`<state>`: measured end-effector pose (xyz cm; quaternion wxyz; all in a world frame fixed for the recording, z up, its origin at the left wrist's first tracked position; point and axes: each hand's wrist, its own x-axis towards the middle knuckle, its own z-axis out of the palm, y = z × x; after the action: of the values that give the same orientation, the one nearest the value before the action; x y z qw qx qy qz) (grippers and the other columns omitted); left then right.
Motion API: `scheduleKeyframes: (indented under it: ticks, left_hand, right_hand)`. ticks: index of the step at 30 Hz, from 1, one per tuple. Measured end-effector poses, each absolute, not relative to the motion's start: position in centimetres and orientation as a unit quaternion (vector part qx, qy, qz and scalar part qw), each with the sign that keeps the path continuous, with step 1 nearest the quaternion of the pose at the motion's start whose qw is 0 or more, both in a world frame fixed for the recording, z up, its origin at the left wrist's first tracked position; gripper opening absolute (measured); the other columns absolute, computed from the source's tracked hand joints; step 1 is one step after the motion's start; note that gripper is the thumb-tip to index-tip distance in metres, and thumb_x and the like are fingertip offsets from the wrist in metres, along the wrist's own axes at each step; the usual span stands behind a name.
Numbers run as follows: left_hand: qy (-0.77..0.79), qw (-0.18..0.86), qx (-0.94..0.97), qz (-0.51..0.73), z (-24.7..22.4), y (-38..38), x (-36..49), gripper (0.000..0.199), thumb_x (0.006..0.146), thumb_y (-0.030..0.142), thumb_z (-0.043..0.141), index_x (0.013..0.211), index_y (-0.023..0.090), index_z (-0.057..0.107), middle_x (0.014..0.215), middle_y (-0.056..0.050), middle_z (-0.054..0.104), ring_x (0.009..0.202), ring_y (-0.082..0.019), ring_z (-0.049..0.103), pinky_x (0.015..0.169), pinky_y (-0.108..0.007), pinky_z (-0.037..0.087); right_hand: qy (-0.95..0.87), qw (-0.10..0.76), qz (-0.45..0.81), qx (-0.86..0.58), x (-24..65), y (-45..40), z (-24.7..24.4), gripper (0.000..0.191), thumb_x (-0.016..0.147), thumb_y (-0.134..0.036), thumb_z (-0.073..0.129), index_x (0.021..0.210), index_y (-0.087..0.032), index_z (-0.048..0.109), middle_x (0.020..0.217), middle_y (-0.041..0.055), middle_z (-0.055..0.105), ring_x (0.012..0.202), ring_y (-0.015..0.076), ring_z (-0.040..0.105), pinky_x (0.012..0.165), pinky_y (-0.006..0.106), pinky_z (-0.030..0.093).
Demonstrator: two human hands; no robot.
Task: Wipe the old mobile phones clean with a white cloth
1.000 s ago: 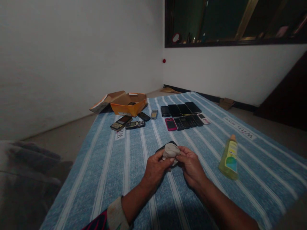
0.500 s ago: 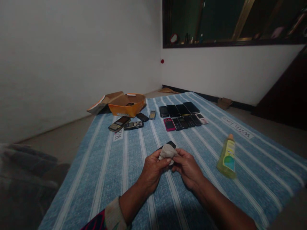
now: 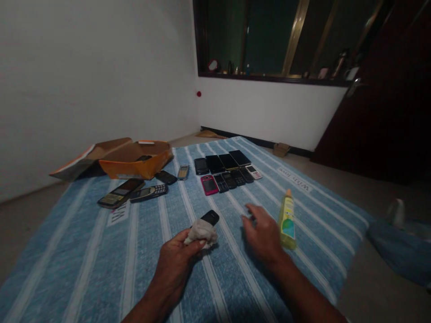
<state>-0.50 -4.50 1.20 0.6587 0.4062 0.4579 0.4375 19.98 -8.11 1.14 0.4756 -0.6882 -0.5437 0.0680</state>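
My left hand [image 3: 177,256] is closed round a dark phone [image 3: 210,217] and a crumpled whitish cloth [image 3: 202,233], the cloth covering the phone's lower part. To the right, my right hand [image 3: 262,231] is held over the striped cloth with its fingers apart and nothing in them. Just beside it stands or lies a bottle of yellow-green liquid [image 3: 288,222]. Two rows of phones are laid out beyond my hands, among them a pink one [image 3: 209,185] and a large black one [image 3: 240,157].
An open orange cardboard box [image 3: 134,167] sits at the far left, with several phones near it, one a dark keypad phone [image 3: 149,193]. The blue striped cloth [image 3: 144,264] covers the surface. A blue bag [image 3: 400,246] is at the right, beyond the edge.
My right hand has let go of the cloth and moved right, near the bottle. My left hand still holds phone and cloth. The view has turned right.
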Motion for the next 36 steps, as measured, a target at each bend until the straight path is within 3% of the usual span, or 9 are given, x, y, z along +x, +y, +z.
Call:
scheduleKeyframes:
  ticks: [3, 7, 12, 16, 19, 22, 27, 36]
  left_hand:
    - [0.475, 0.634, 0.434, 0.428, 1.1, -4.5, -0.6, 0.032, 0.059, 0.022, 0.077, 0.09, 0.013, 0.073, 0.079, -0.007, 0.076, 0.069, -0.02, 0.068, 0.067, -0.032, 0.049]
    - [0.486, 0.615, 0.463, 0.414, 1.3, -4.6, -0.5, 0.031, 0.06, 0.025, 0.075, 0.089, 0.013, 0.073, 0.077, -0.007, 0.075, 0.066, -0.02, 0.066, 0.064, -0.031, 0.047]
    - [0.497, 0.6, 0.465, 0.421, 1.7, -4.6, -0.4, 0.029, 0.059, 0.026, 0.075, 0.085, 0.013, 0.073, 0.07, -0.005, 0.073, 0.058, -0.016, 0.06, 0.057, -0.028, 0.043]
    - [0.493, 0.595, 0.463, 0.434, 1.6, -4.4, -0.6, 0.024, 0.06, 0.026, 0.075, 0.081, 0.013, 0.073, 0.065, -0.003, 0.069, 0.054, -0.012, 0.054, 0.054, -0.025, 0.039]
    - [0.482, 0.603, 0.455, 0.445, 1.5, -4.4, -0.6, 0.021, 0.061, 0.024, 0.075, 0.079, 0.013, 0.072, 0.063, -0.002, 0.066, 0.052, -0.009, 0.051, 0.053, -0.023, 0.038]
    - [0.468, 0.611, 0.452, 0.451, 1.4, -4.5, -0.4, 0.018, 0.062, 0.022, 0.074, 0.077, 0.013, 0.072, 0.063, -0.002, 0.065, 0.051, -0.009, 0.049, 0.051, -0.022, 0.037]
    - [0.454, 0.625, 0.45, 0.449, 1.5, -4.9, -0.1, 0.018, 0.062, 0.022, 0.074, 0.077, 0.011, 0.071, 0.064, -0.003, 0.066, 0.051, -0.009, 0.05, 0.048, -0.021, 0.037]
    - [0.457, 0.632, 0.45, 0.434, 1.7, -5.2, 0.1, 0.016, 0.063, 0.022, 0.071, 0.074, 0.01, 0.069, 0.053, 0.0, 0.06, 0.044, -0.007, 0.047, 0.042, -0.019, 0.034]
  right_hand:
    - [-0.464, 0.343, -0.078, -0.813, 27.2, -7.7, 2.2, 0.041, 0.087, -0.029, 0.05, 0.123, -0.011, 0.059, 0.112, 0.0204, 0.065, 0.108, 0.0321, 0.06, 0.091, 0.047, 0.046]
    - [-0.341, 0.212, 0.04, -0.915, 34.7, -5.8, 2.2, 0.061, 0.083, -0.049, 0.058, 0.13, -0.009, 0.053, 0.111, 0.0236, 0.066, 0.107, 0.0374, 0.062, 0.087, 0.05, 0.048]
    - [-0.36, 0.277, 0.094, -0.886, 36.3, -3.6, 0.7, 0.07, 0.071, -0.036, 0.07, 0.131, -0.005, 0.053, 0.115, 0.0205, 0.066, 0.106, 0.0317, 0.064, 0.086, 0.038, 0.051]
    - [-0.386, 0.349, 0.127, -0.844, 33.8, -4.0, 1.9, 0.077, 0.068, -0.039, 0.07, 0.135, -0.006, 0.052, 0.089, 0.0095, 0.069, 0.074, 0.024, 0.068, 0.066, 0.033, 0.053]
    - [-0.475, 0.413, 0.07, -0.774, 30.5, -5.9, 4.2, 0.072, 0.065, -0.041, 0.071, 0.131, -0.015, 0.059, 0.083, 0.0038, 0.067, 0.071, 0.0223, 0.065, 0.07, 0.035, 0.052]
    - [-0.607, 0.451, 0.012, -0.655, 26.3, -7.9, 6.2, 0.061, 0.069, -0.037, 0.067, 0.127, -0.02, 0.061, 0.096, 0.0053, 0.067, 0.079, 0.0219, 0.064, 0.077, 0.036, 0.052]
    - [-0.737, 0.423, 0.011, -0.527, 20.9, -9.5, 6.4, 0.044, 0.077, -0.021, 0.058, 0.12, -0.021, 0.061, 0.094, 0.0074, 0.066, 0.085, 0.0226, 0.062, 0.075, 0.035, 0.051]
    - [-0.773, 0.351, 0.14, -0.51, 18.8, -9.0, 5.2, 0.051, 0.077, -0.012, 0.05, 0.127, -0.021, 0.049, 0.118, 0.0087, 0.066, 0.102, 0.0222, 0.066, 0.086, 0.034, 0.052]
